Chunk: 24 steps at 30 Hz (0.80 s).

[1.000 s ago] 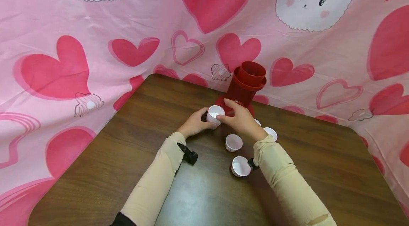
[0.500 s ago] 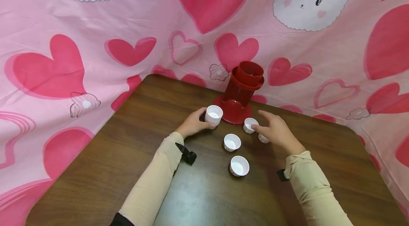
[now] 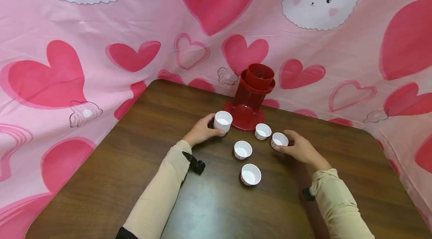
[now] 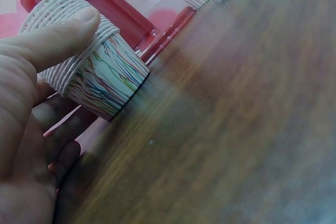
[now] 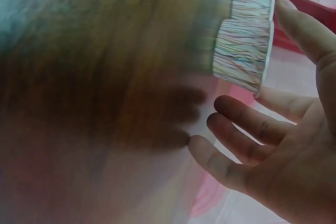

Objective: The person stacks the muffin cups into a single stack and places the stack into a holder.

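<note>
My left hand (image 3: 204,131) grips a nested stack of white paper cups (image 3: 222,119) with several rolled rims. The thumb lies across the rims, and the lowest cup (image 4: 113,72) shows coloured wavy stripes with its base close over the table. My right hand (image 3: 299,149) is at the rightmost single paper cup (image 3: 279,140), with thumb and index finger spread on either side of its rim. In the right wrist view, the index fingertip meets the rim of this striped cup (image 5: 241,53), while the other fingers extend loosely below it.
Single paper cups stand upright on the brown table (image 3: 162,119): one (image 3: 263,131) beside the right hand's cup, one (image 3: 242,150) mid-table and one (image 3: 251,175) nearer. A red cylindrical holder (image 3: 249,96) with a round base stands behind them. Pink heart-patterned cloth (image 3: 162,14) hangs behind the table.
My right hand has left the stack and moved right to the rightmost single cup. My left hand stays in place, still holding the stack.
</note>
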Motion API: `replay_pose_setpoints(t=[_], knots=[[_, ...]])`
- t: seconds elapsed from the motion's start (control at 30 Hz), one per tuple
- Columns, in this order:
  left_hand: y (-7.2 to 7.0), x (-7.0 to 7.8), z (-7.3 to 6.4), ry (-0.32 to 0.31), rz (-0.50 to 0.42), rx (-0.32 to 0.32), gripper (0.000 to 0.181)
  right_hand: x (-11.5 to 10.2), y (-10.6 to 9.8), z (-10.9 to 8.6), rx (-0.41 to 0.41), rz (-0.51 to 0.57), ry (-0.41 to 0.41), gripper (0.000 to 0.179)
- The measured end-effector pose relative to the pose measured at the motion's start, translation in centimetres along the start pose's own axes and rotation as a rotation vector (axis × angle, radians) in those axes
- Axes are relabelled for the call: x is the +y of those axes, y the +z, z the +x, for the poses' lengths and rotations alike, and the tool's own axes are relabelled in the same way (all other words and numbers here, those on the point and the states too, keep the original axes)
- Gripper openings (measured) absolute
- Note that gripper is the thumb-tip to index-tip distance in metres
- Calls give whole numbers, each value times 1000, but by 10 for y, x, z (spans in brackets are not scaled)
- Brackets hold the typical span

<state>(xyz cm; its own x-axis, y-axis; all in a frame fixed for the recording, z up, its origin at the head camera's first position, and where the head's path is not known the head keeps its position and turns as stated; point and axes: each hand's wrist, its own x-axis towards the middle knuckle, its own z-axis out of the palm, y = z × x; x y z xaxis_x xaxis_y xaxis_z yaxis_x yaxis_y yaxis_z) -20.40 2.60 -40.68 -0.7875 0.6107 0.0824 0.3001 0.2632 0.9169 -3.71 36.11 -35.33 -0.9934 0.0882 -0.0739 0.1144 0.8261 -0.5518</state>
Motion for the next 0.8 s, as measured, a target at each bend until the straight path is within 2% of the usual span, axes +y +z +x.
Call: replay_pose_setpoints(t=[0.13,0.5,0.8], knots=[[0,-2,1,-1,4,-5,73,0,3,1,6,13,12,80],[1,-2,1,-10,4,-8,73,-2,10,0,38,-37,32,57],[0,-3,1,-6,9,-1,74,-35,-2,-7,56,93,-89,56]])
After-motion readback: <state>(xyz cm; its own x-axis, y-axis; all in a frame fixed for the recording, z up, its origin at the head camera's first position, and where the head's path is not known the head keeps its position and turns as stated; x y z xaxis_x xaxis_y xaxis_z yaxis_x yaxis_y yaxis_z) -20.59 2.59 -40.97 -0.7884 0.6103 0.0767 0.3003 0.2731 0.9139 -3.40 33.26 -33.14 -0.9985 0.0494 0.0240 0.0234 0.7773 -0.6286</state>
